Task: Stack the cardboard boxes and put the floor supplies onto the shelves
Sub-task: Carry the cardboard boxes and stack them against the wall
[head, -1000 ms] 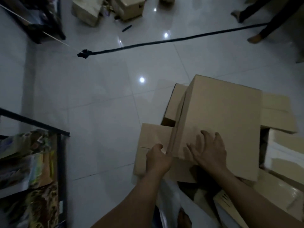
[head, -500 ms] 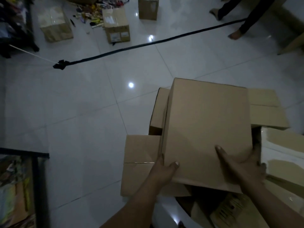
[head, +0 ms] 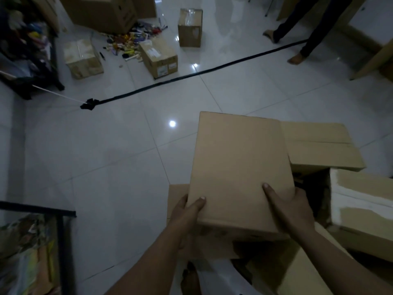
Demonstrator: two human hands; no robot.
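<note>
A plain brown cardboard box [head: 240,165] is held up in front of me, its broad face turned to the camera. My left hand [head: 187,211] grips its near left corner, thumb on the face. My right hand [head: 291,207] grips the near right corner, thumb laid across the face. Under and behind it lie an open box with spread flaps [head: 319,143] and a flattened piece [head: 176,194]. A white-topped box [head: 361,201] sits at the right. Loose colourful supplies [head: 134,41] are scattered on the floor far away.
Three closed boxes [head: 158,57] [head: 83,58] [head: 190,27] stand on the white tile floor by the supplies. A black cable [head: 191,75] crosses the floor. Dark shelves stand at far left [head: 27,47] and near left [head: 36,248]. A person's legs [head: 306,28] are at top right.
The box has been lifted and turned more face-up. My right hand slid from the flat face to its right near corner. The view tilted up, showing more of the far floor.
</note>
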